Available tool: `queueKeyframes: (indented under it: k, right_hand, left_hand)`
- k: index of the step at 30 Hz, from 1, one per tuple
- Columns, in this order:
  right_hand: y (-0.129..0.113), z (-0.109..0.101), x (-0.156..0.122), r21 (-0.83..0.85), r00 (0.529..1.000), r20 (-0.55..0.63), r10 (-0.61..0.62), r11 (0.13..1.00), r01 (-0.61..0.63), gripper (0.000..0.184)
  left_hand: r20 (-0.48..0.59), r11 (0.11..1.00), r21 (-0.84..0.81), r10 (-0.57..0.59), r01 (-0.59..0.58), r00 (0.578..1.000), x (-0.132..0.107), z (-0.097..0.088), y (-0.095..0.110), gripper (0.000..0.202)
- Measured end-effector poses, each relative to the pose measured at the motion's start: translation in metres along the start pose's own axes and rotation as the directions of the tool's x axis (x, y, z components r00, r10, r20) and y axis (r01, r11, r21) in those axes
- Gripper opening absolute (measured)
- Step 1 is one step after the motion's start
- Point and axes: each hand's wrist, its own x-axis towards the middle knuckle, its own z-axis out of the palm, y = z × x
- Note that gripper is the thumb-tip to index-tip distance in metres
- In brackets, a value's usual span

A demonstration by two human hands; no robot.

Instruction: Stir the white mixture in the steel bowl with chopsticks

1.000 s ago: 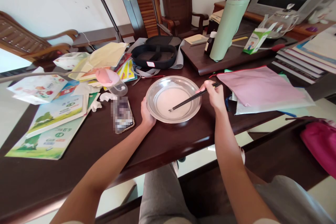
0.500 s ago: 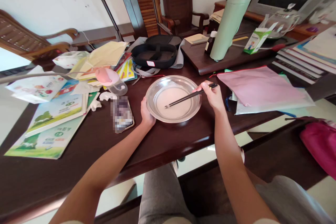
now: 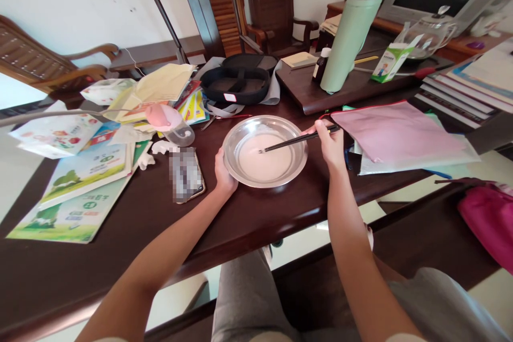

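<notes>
A shiny metal bowl [image 3: 296, 165] sits on the dark wooden table, holding a pale, milky liquid [image 3: 264, 165]. My left hand [image 3: 225, 172] grips the bowl's left side, its fingers partly hidden by the rim. In my right hand [image 3: 331, 141], beyond the bowl's right rim, is a pair of black chopsticks [image 3: 294, 141]. They slant down to the left over the rim, and their tips are in the liquid near the middle of the bowl. To the left of my left hand lies a phone [image 3: 187, 176] with a blurred screen.
Booklets [image 3: 80, 192], papers and a pink-topped clear container [image 3: 170, 123] lie at left. Behind the bowl is an open black case [image 3: 236, 83]. A green thermos [image 3: 352, 37] stands on a raised board. Pink zip pouches [image 3: 396, 131] lie at right, near stacked books [image 3: 460, 93].
My right hand has shifted slightly to the right. The chopstick tips have moved right and a little farther from me within the liquid. My left hand and the bowl have stayed put.
</notes>
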Motion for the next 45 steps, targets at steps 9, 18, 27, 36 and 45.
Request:
queueKeyframes:
  k: [9, 18, 27, 36, 45]
  right_hand:
    - [-0.0006, 0.002, -0.001, -0.025, 0.998, 0.054, 0.021, 0.999, -0.02, 0.072]
    - [-0.003, 0.0032, -0.0027, -0.024, 0.996, 0.076, 0.047, 0.999, -0.046, 0.075]
    - [0.0029, -0.0016, 0.0005, 0.003, 0.997, -0.073, 0.011, 1.0, -0.011, 0.075]
    - [0.0012, 0.0017, 0.0, 0.008, 1.0, 0.002, -0.007, 1.0, 0.007, 0.07]
    - [0.0019, 0.0015, -0.0036, -0.013, 0.994, 0.108, 0.012, 1.0, -0.011, 0.069]
  left_hand:
    - [0.011, 1.0, 0.005, -0.003, 0.003, 1.0, -0.0005, -0.0006, 0.0004, 0.035]
    - [-0.001, 1.0, 0.0, -0.002, 0.002, 1.0, -0.0018, 0.002, 0.0018, 0.036]
    - [-0.012, 1.0, 0.0, -0.025, 0.025, 1.0, 0.0008, -0.002, 0.0002, 0.034]
    - [-0.033, 1.0, -0.002, -0.023, 0.023, 0.999, 0.0001, 0.0004, 0.0005, 0.031]
    - [0.008, 0.999, -0.029, -0.02, 0.021, 1.0, 0.0001, -0.0008, -0.0002, 0.035]
